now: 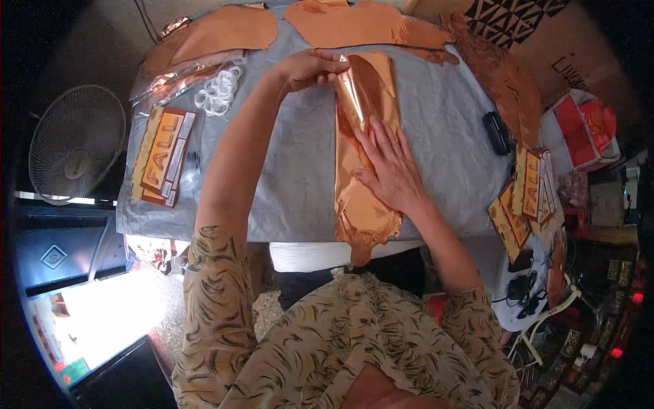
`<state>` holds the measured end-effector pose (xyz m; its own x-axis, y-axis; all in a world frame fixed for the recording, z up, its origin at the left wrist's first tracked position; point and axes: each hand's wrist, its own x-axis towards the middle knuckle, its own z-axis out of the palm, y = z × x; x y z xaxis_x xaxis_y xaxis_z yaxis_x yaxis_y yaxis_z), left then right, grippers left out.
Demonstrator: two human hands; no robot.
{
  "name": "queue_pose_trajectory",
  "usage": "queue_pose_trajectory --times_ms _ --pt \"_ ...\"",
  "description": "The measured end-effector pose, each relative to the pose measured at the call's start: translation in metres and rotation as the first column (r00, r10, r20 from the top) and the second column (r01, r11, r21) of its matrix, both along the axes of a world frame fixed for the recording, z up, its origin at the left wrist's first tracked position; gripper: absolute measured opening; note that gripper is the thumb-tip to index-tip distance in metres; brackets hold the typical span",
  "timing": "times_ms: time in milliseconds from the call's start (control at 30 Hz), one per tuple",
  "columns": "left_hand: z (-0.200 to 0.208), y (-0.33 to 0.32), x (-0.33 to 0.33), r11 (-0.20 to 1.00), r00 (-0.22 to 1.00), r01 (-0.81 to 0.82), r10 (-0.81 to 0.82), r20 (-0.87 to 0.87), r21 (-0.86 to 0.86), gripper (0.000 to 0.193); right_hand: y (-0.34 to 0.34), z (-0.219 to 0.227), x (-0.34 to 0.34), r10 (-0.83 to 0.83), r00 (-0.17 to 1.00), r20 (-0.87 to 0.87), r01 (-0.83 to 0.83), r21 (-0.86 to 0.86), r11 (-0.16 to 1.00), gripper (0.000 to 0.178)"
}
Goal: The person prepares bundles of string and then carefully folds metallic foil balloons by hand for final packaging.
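A long copper-coloured foil balloon [361, 198] lies flat on the grey-covered table [436, 116], reaching from the middle down over the near edge. My left hand [310, 68] pinches its far end and folds the shiny foil back over itself. My right hand [388, 163] lies palm down on the middle of the foil, fingers spread, pressing it flat.
More copper foil shapes [340, 24] lie along the far edge and right side. White rubber bands [219, 90] and orange packets [163, 157] sit at the left, more packets [528, 198] and a black object [497, 131] at right. A fan [75, 143] stands left.
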<state>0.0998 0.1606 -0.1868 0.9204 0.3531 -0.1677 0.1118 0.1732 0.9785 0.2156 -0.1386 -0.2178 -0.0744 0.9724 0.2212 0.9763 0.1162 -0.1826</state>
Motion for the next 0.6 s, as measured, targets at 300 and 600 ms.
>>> queue_pose_trajectory --times_ms 300,600 --pt "0.016 -0.007 0.007 0.988 0.998 0.051 -0.046 -0.034 0.144 0.021 -0.001 0.006 -0.001 0.007 0.994 -0.109 -0.005 0.023 1.0 0.075" --pt "0.015 -0.019 0.019 0.997 0.997 0.007 -0.013 0.081 0.071 0.027 -0.003 -0.004 0.003 -0.019 0.992 -0.127 0.025 0.043 0.999 0.065"
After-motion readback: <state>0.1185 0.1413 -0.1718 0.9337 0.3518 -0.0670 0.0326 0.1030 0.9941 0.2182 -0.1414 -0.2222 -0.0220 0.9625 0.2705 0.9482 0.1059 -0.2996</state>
